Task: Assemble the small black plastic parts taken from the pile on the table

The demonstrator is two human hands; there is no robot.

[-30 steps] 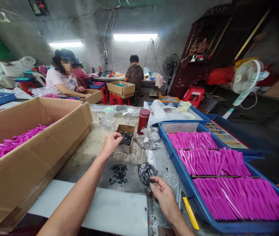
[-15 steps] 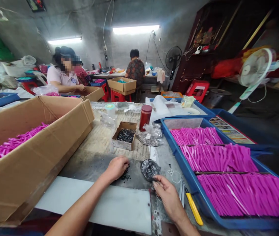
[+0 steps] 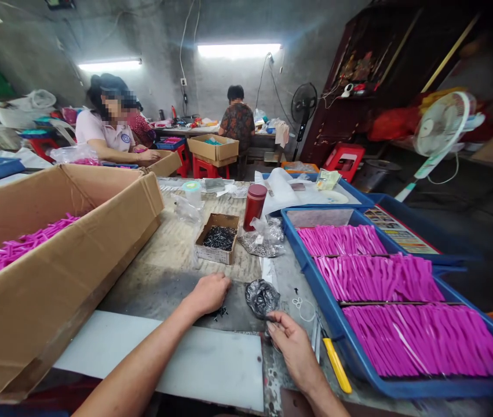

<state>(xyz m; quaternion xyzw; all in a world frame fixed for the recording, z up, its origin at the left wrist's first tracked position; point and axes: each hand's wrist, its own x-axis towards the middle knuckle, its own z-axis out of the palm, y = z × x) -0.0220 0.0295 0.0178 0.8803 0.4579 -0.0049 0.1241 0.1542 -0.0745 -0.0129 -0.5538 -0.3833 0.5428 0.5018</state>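
Observation:
My left hand [image 3: 208, 293] lies knuckles-up over a small heap of black parts [image 3: 221, 313] on the dark mat, fingers curled down onto them. My right hand [image 3: 292, 349] rests on the table just below a crumpled black plastic bag [image 3: 262, 297], fingers bent and touching its lower edge. A small cardboard box of black parts [image 3: 217, 237] stands beyond my left hand. A blue tray [image 3: 316, 278] with rows of pink sticks [image 3: 376, 278] lies to the right.
A big cardboard box [image 3: 68, 260] with pink sticks fills the left. A red cup [image 3: 254, 206], clear bags [image 3: 263, 238], a yellow-handled knife [image 3: 335, 364] and a white sheet [image 3: 203, 359] lie nearby. Two people work at tables behind; fans stand at right.
My left hand came back from the small box of black parts and settled on the heap on the mat. My right hand stayed by the black bag.

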